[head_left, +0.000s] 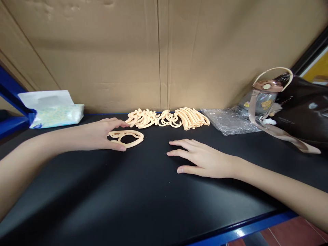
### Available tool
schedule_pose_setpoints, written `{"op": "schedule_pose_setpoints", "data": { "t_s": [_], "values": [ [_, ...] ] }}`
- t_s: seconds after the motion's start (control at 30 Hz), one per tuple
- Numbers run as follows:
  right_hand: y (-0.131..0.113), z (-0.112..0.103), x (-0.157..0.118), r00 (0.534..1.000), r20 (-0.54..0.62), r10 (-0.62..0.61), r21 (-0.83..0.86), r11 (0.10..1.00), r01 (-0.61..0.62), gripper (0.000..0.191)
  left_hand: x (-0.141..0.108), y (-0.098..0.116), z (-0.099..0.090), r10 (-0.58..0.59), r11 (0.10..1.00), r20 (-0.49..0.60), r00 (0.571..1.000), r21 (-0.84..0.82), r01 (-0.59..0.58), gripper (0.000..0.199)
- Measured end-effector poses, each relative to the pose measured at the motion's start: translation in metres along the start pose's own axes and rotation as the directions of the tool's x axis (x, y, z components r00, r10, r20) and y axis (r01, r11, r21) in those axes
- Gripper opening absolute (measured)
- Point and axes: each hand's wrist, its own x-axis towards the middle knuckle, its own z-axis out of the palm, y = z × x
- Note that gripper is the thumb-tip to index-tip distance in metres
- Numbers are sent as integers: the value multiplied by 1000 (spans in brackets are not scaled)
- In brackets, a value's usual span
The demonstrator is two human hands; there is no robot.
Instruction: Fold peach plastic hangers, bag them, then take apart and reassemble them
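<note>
My left hand (110,135) is at the left of the black table (143,191), thumb and fingers apart around the near end of a flat beige curved piece (137,136) with a round opening. Whether it touches the piece is unclear. Along the back edge lie a pile of beige curved parts (143,118), some beige C-shaped hooks (170,119) and a row of beige curved strips (192,118). My right hand (200,157) hovers over or rests on the bare tabletop right of centre, fingers spread, holding nothing.
A tissue pack (57,114) lies at the back left. Clear plastic bags (230,121) lie at the back right, beside a strapped bottle (265,97) and a dark bag (304,112). A cardboard wall (115,61) stands behind the table.
</note>
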Motion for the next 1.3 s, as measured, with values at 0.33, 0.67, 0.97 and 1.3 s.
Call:
{"op": "schedule_pose_setpoints", "data": {
  "t_s": [0.33,0.67,0.97,1.3],
  "values": [
    [0,-1,-1,1000,4,-10,-18,1000,10,56,25,-5,26,178,973,-194,965,184,-142,54],
    [1,1,0,1000,2,-15,-35,999,15,55,27,3,40,141,953,-257,956,295,-61,55],
    [0,0,0,1000,1,-16,-41,999,16,55,21,12,24,53,989,-484,873,149,23,59],
    [1,1,0,999,-17,-28,-24,999,28,54,20,15,27,-18,981,-487,873,161,110,31]
  ]
}}
